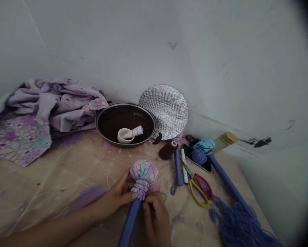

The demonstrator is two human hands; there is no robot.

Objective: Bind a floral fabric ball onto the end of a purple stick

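A stick with a blue wrapped handle and a padded head of floral cloth (144, 170) lies slanting across the front of the table. Blue yarn (141, 186) is wound round the neck of the cloth. My left hand (121, 190) grips that neck from the left, thumb in front. Close by on the right, my right hand (155, 214) is closed, its fingers pinched together beside the top of the blue handle. Whatever thin thing the right fingers pinch is too small to make out.
A dark pan (113, 118) holds a white mortar (123, 135). Behind it leans a silver disc (166, 111). Purple floral cloth (61, 103) is heaped at left. At right lie scissors (199, 188), a thread cone (167, 151), a marker (184, 166), a second stick (227, 178) and tangled blue yarn (240, 223).
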